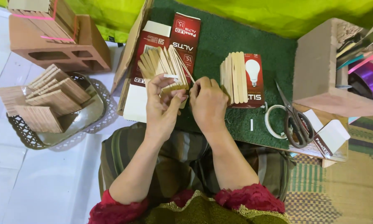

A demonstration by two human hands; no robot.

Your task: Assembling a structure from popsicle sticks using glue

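The green mat (240, 45) is carrying flattened red cartons (182, 37) and a second stick stack (234, 76) lying on a bulb carton. The metal tray (76, 124), left of the mat, is holding bundles of wooden panels; the brick (62, 52) behind it is bearing more. Above the lap, the left hand (163, 103) is grasping the stick bundle (165, 66), fanned and taped at its base. The right hand (207, 99) is pinching at the tape end beside it. Judgement: sticks want squaring flush before the tape is being pressed down.
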